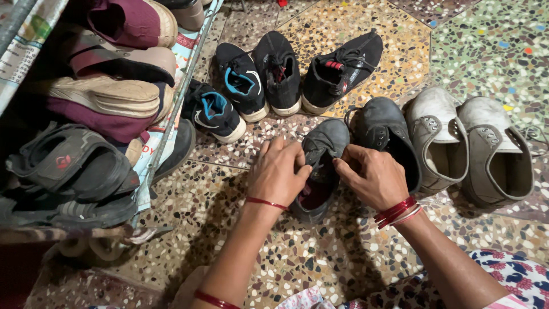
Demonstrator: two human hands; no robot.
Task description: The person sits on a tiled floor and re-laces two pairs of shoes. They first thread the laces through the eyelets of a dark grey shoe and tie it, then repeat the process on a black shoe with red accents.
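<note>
A small dark grey lace-up shoe (327, 140) lies on the terrazzo floor (320, 252) in the middle of the head view. My left hand (277, 171) grips its left side near the opening, fingers curled on the tongue and laces. My right hand (372, 174) pinches the right edge of the same shoe's opening. Its dark grey mate (384, 129) stands just to the right, touching my right hand's knuckles. Both wrists carry red bangles.
Two dirty white shoes (469, 146) stand to the right. Black sneakers with blue lining (229, 97) and two black canvas shoes (311, 66) lie beyond. A shoe rack (86, 114) packed with sandals and shoes fills the left side.
</note>
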